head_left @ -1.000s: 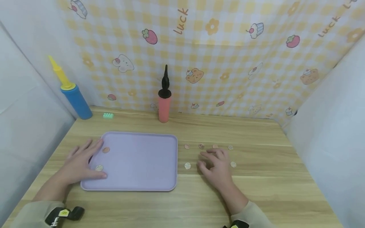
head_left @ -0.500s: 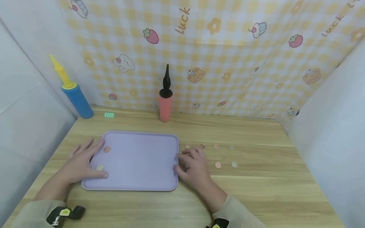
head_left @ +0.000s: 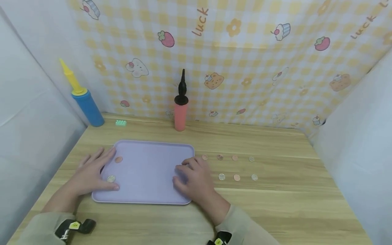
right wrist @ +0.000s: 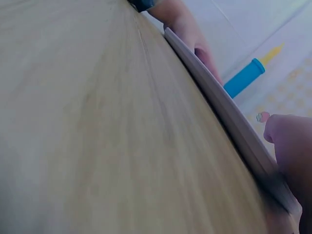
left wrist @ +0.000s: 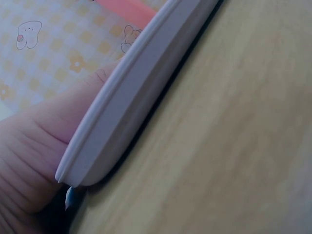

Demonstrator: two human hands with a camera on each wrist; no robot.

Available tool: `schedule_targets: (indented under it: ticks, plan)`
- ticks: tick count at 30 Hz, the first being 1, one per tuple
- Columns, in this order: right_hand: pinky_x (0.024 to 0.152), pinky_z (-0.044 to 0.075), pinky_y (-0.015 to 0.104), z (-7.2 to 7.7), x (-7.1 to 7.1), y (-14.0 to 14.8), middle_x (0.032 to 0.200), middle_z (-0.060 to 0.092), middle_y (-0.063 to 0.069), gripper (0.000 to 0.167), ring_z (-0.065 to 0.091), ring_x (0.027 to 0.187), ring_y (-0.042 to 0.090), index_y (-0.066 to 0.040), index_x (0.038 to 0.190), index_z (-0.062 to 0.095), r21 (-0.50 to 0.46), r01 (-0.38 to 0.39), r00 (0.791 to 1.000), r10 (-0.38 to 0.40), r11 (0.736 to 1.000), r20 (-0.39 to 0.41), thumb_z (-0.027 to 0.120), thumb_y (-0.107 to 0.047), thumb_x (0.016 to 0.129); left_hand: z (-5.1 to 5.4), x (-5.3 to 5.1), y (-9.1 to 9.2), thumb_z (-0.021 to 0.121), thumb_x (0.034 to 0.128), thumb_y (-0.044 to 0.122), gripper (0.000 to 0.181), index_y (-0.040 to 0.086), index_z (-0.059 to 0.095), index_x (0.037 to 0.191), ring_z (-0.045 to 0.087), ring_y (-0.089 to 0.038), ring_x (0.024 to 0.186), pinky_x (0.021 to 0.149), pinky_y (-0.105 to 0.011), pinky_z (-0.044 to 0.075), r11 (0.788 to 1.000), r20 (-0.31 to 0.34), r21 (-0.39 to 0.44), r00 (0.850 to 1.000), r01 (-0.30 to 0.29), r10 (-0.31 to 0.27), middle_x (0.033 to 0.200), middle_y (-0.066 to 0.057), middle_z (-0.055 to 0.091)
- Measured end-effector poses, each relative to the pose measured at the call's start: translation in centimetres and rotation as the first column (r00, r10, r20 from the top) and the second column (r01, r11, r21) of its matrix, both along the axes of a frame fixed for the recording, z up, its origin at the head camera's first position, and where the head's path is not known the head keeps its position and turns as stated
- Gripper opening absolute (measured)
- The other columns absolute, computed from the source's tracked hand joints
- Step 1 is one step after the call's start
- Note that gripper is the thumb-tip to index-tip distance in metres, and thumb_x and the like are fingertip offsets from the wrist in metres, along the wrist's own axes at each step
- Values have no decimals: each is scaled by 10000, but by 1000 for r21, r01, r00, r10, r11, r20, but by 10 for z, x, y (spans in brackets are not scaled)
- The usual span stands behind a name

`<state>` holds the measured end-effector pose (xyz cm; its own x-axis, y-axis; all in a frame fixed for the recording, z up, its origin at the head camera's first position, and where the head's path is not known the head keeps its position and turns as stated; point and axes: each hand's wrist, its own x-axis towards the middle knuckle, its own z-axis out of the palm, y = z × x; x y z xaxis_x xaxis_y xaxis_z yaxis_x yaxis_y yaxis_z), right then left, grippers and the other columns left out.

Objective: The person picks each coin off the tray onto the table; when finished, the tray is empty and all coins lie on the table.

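Observation:
In the head view my left hand (head_left: 88,177) rests over the left rim of the lilac tray (head_left: 148,170), fingers spread, thumb lying inside. Near that thumb is a silver coin (head_left: 111,178), and a copper coin (head_left: 118,159) lies by the fingertips. My right hand (head_left: 196,178) is over the tray's right edge, its bent fingers and thumb pointing inward with a gap between them. Whether a coin is among those fingers is hidden. Right of it, several coins lie on the table in two rows, including a silver coin (head_left: 222,177) and a copper coin (head_left: 237,177).
At the back stand a pink pump (head_left: 180,117) with a black nozzle and a blue pump (head_left: 88,109) with a yellow top. A small green toy brick (head_left: 120,123) lies between them. A checked cloth (head_left: 245,54) hangs behind the wooden table (head_left: 275,204).
My right hand has moved left from above the lower row of coins to over the tray's right edge. It now covers the spot of that row's leftmost coin. The left hand keeps its place.

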<state>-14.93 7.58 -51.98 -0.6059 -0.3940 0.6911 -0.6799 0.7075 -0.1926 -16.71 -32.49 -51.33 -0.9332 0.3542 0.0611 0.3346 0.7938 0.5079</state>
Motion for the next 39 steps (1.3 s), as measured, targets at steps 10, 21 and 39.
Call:
schedule_targets:
  ticks: [10, 21, 39]
  plan:
    - [823, 525, 386, 6, 6, -37, 964, 712, -38, 170, 649, 947, 207, -201, 932, 841, 57, -14, 993, 21, 998, -118, 796, -300, 801, -1, 1, 0, 956, 676, 622, 1388, 74, 202, 1705, 87, -559, 1579, 1227, -700, -97, 1000, 21, -9, 1000, -8, 8, 1695, -284, 301]
    - [828, 513, 356, 6, 14, -83, 996, 713, -52, 169, 630, 979, 176, -223, 940, 840, 127, -18, 993, 33, 992, -113, 782, -320, 815, -1, 2, 2, 951, 671, 636, 1376, 55, 237, 1694, 109, -568, 1570, 1227, -709, -73, 1000, 20, -1, 1000, -10, 10, 1700, -277, 294]
    - [822, 481, 256, 10, 14, -158, 984, 728, -151, 133, 603, 949, 81, -333, 1021, 855, 242, 9, 1000, -7, 970, -7, 757, -287, 943, 1, 2, 1, 961, 644, 632, 1387, 24, 265, 1679, 128, -596, 1554, 1198, -762, -31, 1000, -13, -10, 1000, 2, -2, 1706, -258, 294]
